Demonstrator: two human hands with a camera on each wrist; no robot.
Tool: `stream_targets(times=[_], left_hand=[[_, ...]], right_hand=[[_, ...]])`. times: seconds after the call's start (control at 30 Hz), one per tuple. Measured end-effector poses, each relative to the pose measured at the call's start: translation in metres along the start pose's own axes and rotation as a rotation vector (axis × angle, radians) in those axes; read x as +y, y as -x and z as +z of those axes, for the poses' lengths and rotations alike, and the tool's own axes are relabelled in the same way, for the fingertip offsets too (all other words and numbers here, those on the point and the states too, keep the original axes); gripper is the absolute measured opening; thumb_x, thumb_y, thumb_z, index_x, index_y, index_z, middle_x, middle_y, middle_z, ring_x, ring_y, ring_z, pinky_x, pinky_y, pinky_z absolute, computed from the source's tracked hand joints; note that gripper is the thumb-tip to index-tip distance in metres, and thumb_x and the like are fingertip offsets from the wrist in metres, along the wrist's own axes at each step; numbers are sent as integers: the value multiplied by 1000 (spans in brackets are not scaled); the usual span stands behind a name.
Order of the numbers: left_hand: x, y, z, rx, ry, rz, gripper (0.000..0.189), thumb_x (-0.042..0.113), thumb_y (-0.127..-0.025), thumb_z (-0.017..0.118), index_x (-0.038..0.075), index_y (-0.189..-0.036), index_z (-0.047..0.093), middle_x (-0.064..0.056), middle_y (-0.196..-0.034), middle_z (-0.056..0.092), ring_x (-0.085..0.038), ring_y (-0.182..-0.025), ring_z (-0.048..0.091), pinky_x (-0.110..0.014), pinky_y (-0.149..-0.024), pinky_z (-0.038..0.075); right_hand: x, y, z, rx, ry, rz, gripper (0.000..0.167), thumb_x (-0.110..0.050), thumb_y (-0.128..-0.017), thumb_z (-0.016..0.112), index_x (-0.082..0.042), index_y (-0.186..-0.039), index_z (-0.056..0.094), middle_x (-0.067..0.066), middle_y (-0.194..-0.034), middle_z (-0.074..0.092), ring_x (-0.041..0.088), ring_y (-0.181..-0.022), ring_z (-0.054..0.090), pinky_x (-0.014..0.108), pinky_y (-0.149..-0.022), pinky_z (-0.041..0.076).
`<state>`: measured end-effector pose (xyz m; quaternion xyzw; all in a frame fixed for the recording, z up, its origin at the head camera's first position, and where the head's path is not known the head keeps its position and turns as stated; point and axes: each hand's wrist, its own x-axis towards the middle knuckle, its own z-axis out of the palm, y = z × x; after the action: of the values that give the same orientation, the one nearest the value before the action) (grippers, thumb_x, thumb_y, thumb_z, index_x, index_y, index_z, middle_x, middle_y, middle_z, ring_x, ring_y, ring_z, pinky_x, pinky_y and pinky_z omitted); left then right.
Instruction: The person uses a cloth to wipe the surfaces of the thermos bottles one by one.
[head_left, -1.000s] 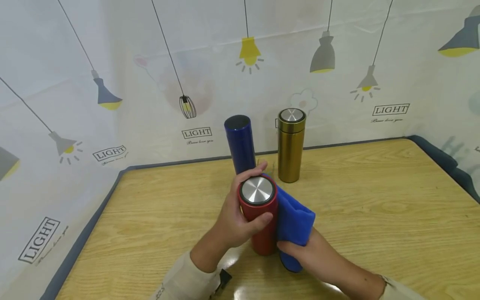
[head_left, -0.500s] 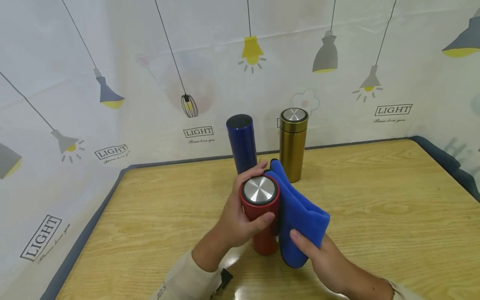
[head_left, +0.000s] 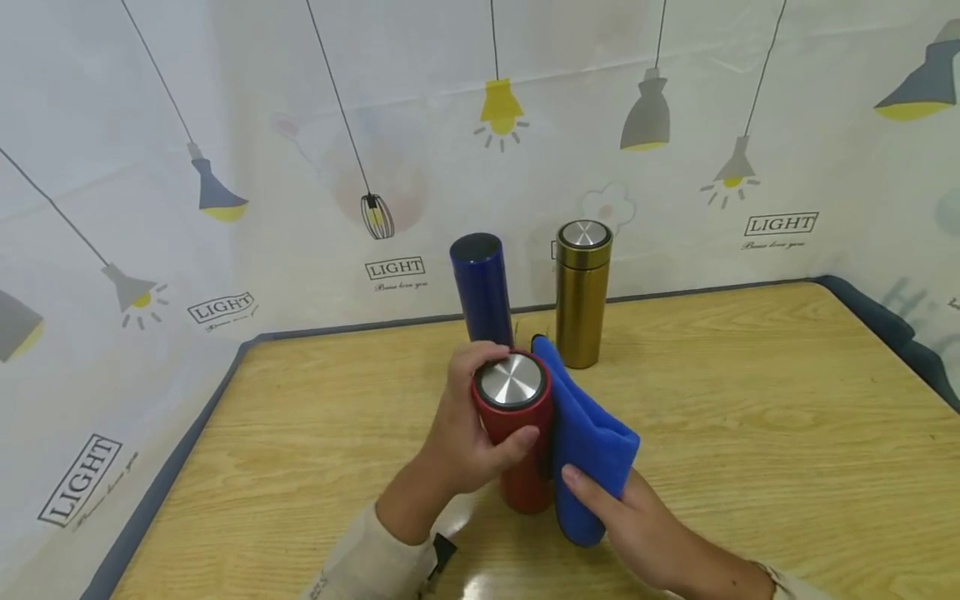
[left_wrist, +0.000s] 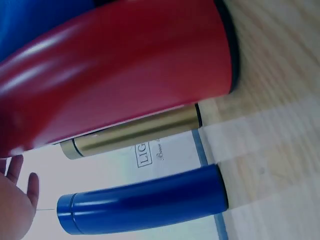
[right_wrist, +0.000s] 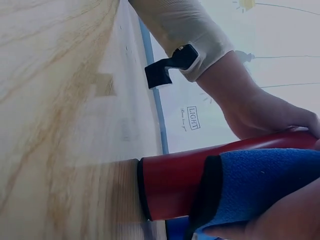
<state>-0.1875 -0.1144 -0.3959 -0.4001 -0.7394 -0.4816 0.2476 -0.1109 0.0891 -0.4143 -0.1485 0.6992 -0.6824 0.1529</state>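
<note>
My left hand (head_left: pixel 461 429) grips a red thermos flask (head_left: pixel 525 483) near its top, thumb across the front and fingers curled over the far side of the steel-topped lid. The flask stands upright on the wooden table. In my right hand (head_left: pixel 637 521) is a folded blue cloth (head_left: pixel 592 433) with dark edging, pinched under the thumb and laid along the flask's right side. The right wrist view shows the cloth (right_wrist: pixel 265 175) against the lower part of the red flask (right_wrist: pixel 172 185). The fingers behind the cloth are hidden.
Behind the red flask stand a blue flask (head_left: pixel 482 287), its lower part partly covered by my left hand, and a gold flask (head_left: pixel 581 312) to its right. The table (head_left: pixel 750 417) ends at a wall sheet (head_left: pixel 420 100) printed with lamps.
The cloth slid outward from the flask's right side, then back in against it. My left fingers have drawn back closer over the lid. The flask stays in place.
</note>
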Motion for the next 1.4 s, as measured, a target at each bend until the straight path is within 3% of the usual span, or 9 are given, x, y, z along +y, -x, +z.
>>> stream_targets(times=[0.13,0.23,0.43,0.57,0.7,0.87,1.17,1.3,1.4], left_hand=[[-1,-1,-3,60,-97,76,66,53,-94,53,-2,-127,40,-18,-117,53,-27,-105,56,-37,-86,57],[0,1,-2,69,-72,87,62,46,-92,55,-4,-126,45,-17,-117,56,-27,-105,57,-37,-88,55],[2,3,2,45,69,32,59,33,-88,58,-4,-132,45,-21,-123,58,-28,-110,60,-34,-100,51],[7,3,6,20,188,3,60,38,-95,52,-5,-136,38,-24,-134,54,-30,-121,57,-34,-107,47],[12,3,7,-6,232,-70,64,45,-97,50,-1,-138,34,-19,-148,41,-33,-135,45,-41,-111,44],[11,3,8,7,213,-99,66,49,-96,55,1,-137,35,-17,-143,40,-31,-130,47,-42,-108,47],[10,1,10,5,223,-105,70,53,-95,57,1,-137,35,-18,-145,40,-33,-131,46,-41,-106,49],[13,1,10,-10,275,-176,77,57,-91,64,5,-139,34,-13,-155,34,-31,-140,41,-42,-109,48],[15,1,11,-18,324,-217,78,51,-88,71,8,-141,33,-8,-159,32,-29,-145,37,-43,-112,45]], right_hand=[[0,0,2,35,-44,67,64,-28,-107,44,-7,-160,13,18,-163,25,41,-149,24,67,-115,26],[0,2,4,51,-43,55,63,-27,-108,42,-7,-160,13,16,-164,24,38,-149,23,65,-117,24],[-3,7,0,89,30,-13,61,-23,-109,40,-8,-160,12,16,-165,22,38,-148,23,66,-115,27],[1,8,-4,129,60,-93,57,-16,-108,40,-9,-160,17,17,-162,28,19,-145,35,37,-112,41],[4,9,-4,170,79,-132,55,-12,-107,42,-7,-158,22,17,-159,35,0,-136,42,14,-101,40],[2,9,-3,159,66,-126,55,-12,-106,43,-6,-158,23,17,-158,37,-5,-132,44,13,-101,40],[0,6,-3,154,101,-123,54,-14,-107,42,-7,-157,25,16,-154,42,6,-131,49,20,-100,45],[0,4,-3,152,87,-98,54,-17,-108,42,-8,-158,23,16,-155,41,24,-136,47,38,-105,46],[-1,2,-3,150,59,-72,54,-19,-108,40,-9,-158,24,15,-156,40,32,-138,43,42,-106,45]])
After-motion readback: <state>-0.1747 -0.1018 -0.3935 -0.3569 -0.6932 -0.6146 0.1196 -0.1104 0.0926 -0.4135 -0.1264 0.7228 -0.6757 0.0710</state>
